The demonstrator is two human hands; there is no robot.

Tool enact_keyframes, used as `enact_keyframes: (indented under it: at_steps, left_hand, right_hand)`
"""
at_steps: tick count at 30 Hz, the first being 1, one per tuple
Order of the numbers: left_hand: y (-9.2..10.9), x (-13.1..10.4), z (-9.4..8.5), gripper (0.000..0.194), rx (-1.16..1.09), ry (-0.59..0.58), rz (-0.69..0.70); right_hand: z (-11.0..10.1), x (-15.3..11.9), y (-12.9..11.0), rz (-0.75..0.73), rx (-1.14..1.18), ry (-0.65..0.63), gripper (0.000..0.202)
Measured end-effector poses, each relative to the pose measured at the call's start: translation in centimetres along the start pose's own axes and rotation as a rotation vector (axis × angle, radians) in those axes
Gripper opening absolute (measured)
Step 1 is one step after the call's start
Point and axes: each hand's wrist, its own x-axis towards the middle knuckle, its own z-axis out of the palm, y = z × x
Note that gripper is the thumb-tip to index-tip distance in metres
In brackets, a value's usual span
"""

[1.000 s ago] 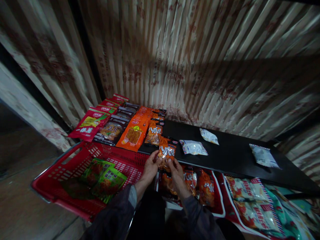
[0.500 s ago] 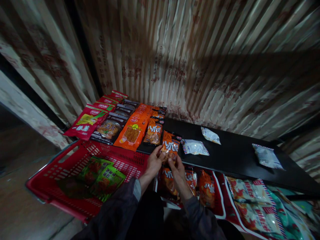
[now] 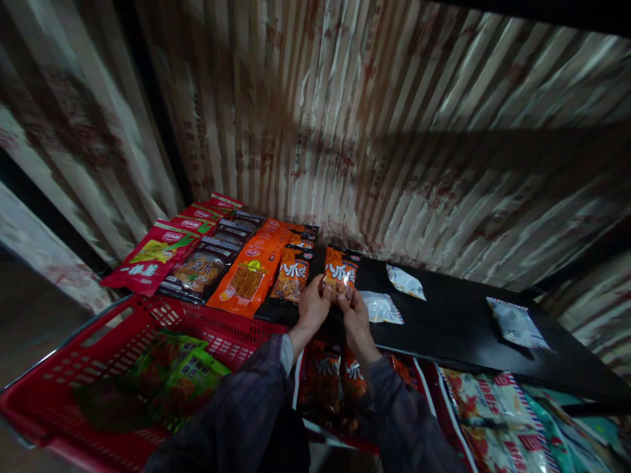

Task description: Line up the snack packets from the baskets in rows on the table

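Observation:
Between my two hands is an orange and black snack bag (image 3: pixel 340 270), tilted upright over the black shelf (image 3: pixel 453 315). My left hand (image 3: pixel 313 305) pinches its lower left edge. My right hand (image 3: pixel 355 322) grips the lower right edge, thumb in front. Just left of it, a row of matching orange snack bags (image 3: pixel 292 272) lies on the shelf, one behind another. A white packet (image 3: pixel 382 307) lies close to my right hand. Below my forearms, a box (image 3: pixel 428 387) holds several more of the orange bags, partly hidden by my arms.
Left on the shelf are rows of red bags (image 3: pixel 156 255), dark bags (image 3: pixel 201 268) and long orange bags (image 3: pixel 249 279). A red basket (image 3: pixel 103 333) with green packets (image 3: pixel 192 384) stands below. Further white packets (image 3: pixel 516 322) lie right, above boxed red-and-white bags (image 3: pixel 507 453). A striped curtain hangs behind.
Both hands have moved the orange snack bag further back over the shelf, and it now stands more upright. The camera view has shifted slightly.

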Motion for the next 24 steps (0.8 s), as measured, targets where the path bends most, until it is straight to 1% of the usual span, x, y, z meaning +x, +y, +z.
enact_keyframes:
  at_steps: [4,7,10,14,17,19,24]
  left_hand:
    - [1.8,2.0,1.3,0.047,0.115,0.077,0.066]
    - [2.6,3.7,2.2,0.047,0.172,0.116,0.106]
    - [2.8,5.4,3.2,0.049,0.199,0.137,0.114]
    - [2.1,7.6,5.0,0.048,0.195,0.165,0.115]
    - [1.2,8.9,6.2,0.046,0.199,0.165,0.104]
    - [0.6,9.7,6.9,0.047,0.208,0.185,0.102]
    - [-0.6,11.4,8.0,0.047,0.208,0.193,0.065]
  right_hand:
    - [0.5,4.0,-0.6,-0.01,-0.019,0.061,0.049]
    - [1.0,6.5,-0.9,-0.019,-0.037,0.096,0.046]
    - [1.5,8.8,-0.9,0.052,-0.077,0.143,0.042]
    - [2.2,11.5,0.2,0.135,-0.11,0.159,0.041]
    - [2.7,13.2,1.8,0.152,-0.126,0.156,0.037]
    - [3.1,14.2,2.9,0.159,-0.141,0.146,0.034]
    - [3.8,16.4,4.8,0.164,-0.235,0.128,0.033]
